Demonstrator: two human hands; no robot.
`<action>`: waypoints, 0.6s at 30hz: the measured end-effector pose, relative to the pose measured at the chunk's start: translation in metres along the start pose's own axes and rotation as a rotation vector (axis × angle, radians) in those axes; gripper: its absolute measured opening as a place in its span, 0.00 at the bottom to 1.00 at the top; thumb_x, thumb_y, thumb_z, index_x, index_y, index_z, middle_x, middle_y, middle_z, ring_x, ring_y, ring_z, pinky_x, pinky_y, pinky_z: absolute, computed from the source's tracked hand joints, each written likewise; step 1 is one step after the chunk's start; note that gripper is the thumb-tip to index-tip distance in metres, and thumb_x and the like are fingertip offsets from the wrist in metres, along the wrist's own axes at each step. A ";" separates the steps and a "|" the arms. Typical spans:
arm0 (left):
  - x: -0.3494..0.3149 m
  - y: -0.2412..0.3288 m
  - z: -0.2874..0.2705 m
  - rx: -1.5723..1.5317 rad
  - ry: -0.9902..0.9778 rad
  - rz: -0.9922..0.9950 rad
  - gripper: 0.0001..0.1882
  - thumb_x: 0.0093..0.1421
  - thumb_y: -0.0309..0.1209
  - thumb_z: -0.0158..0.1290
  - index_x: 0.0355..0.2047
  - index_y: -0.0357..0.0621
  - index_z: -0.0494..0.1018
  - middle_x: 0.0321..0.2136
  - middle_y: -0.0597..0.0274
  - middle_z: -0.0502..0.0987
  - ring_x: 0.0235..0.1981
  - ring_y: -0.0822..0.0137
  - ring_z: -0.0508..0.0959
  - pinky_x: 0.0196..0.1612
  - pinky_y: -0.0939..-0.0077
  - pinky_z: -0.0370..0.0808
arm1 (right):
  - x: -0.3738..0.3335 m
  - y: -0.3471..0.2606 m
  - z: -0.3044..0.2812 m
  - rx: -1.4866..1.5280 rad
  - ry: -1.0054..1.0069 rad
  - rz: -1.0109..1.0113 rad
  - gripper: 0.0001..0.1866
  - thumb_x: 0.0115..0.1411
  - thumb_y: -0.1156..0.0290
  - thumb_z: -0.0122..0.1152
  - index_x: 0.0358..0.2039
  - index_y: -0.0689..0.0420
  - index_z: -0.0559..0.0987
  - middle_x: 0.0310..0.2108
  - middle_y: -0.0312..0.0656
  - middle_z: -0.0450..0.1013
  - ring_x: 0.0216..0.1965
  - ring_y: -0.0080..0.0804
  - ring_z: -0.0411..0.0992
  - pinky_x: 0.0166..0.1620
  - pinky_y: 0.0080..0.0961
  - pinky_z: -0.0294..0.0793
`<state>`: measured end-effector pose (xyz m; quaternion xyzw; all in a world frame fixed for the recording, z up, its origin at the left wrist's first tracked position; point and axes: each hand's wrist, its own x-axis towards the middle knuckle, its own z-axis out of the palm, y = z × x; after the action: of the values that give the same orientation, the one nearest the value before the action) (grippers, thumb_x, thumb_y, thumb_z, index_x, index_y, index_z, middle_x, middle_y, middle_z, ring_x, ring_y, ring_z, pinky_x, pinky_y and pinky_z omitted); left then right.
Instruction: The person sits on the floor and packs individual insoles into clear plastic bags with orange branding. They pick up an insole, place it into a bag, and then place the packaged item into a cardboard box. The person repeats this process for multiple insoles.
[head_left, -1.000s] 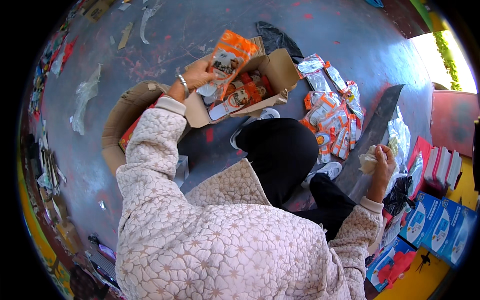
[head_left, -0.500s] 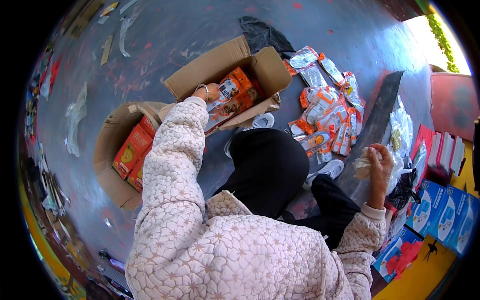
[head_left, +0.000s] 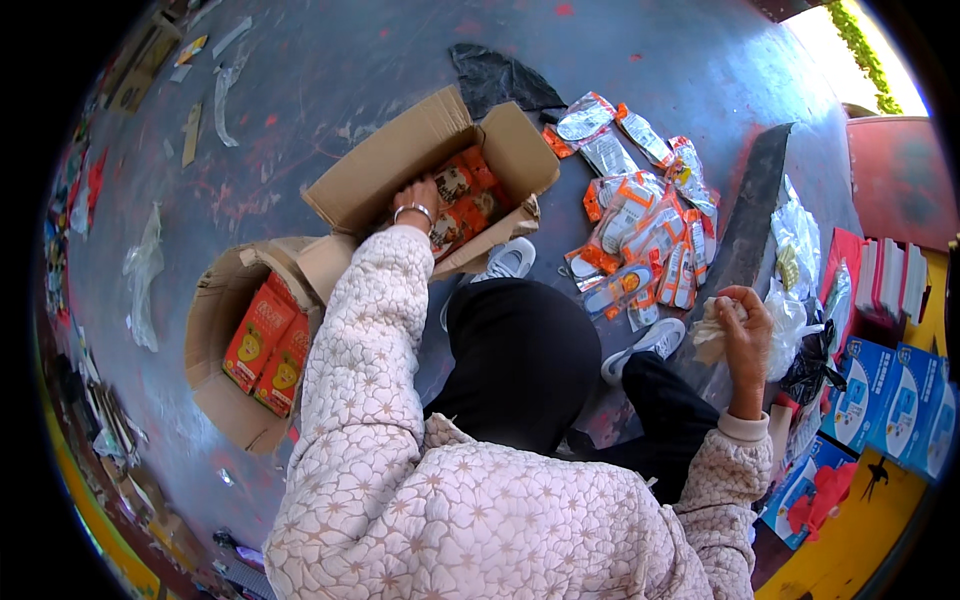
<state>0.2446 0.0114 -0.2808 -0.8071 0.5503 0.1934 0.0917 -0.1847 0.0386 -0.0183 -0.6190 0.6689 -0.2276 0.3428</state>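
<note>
We've got the left hand in a carton, by packets; second carton, boxes inside, left of that hand, nearer us. Packet pile on floor between both hands; plastic sheet beyond left hand.

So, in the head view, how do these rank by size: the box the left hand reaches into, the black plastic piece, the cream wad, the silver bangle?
Largest to smallest:
1. Cardboard box with the left hand inside
2. Black plastic piece
3. Cream wad in the right hand
4. Silver bangle
</note>
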 end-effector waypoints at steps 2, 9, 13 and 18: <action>-0.005 -0.004 0.021 0.019 0.164 -0.004 0.15 0.57 0.29 0.41 0.45 0.43 0.65 0.41 0.52 0.74 0.41 0.56 0.76 0.42 0.63 0.73 | 0.001 -0.003 0.002 -0.053 0.003 -0.009 0.06 0.51 0.75 0.56 0.30 0.63 0.75 0.23 0.37 0.72 0.27 0.20 0.68 0.34 0.19 0.68; -0.018 -0.014 0.027 0.045 0.587 0.410 0.23 0.51 0.28 0.48 0.49 0.44 0.62 0.51 0.56 0.66 0.51 0.58 0.67 0.50 0.64 0.67 | -0.004 0.001 -0.001 -0.060 0.024 -0.035 0.06 0.51 0.75 0.56 0.30 0.62 0.75 0.24 0.38 0.72 0.28 0.21 0.68 0.35 0.20 0.68; -0.021 -0.035 0.045 0.218 0.450 0.495 0.32 0.49 0.30 0.52 0.56 0.51 0.57 0.57 0.56 0.58 0.56 0.56 0.61 0.54 0.60 0.62 | -0.004 -0.005 0.003 -0.041 0.026 -0.048 0.05 0.51 0.75 0.56 0.29 0.62 0.75 0.24 0.37 0.72 0.28 0.21 0.68 0.35 0.20 0.68; -0.076 -0.032 0.011 0.304 0.113 0.302 0.42 0.49 0.31 0.53 0.63 0.62 0.46 0.62 0.58 0.50 0.59 0.56 0.57 0.56 0.57 0.59 | -0.004 0.003 0.000 -0.044 0.038 -0.056 0.05 0.52 0.75 0.56 0.29 0.62 0.75 0.24 0.37 0.71 0.28 0.20 0.69 0.34 0.20 0.68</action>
<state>0.2477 0.0919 -0.2614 -0.7020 0.6920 0.0740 0.1514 -0.1866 0.0428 -0.0193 -0.6404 0.6626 -0.2339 0.3100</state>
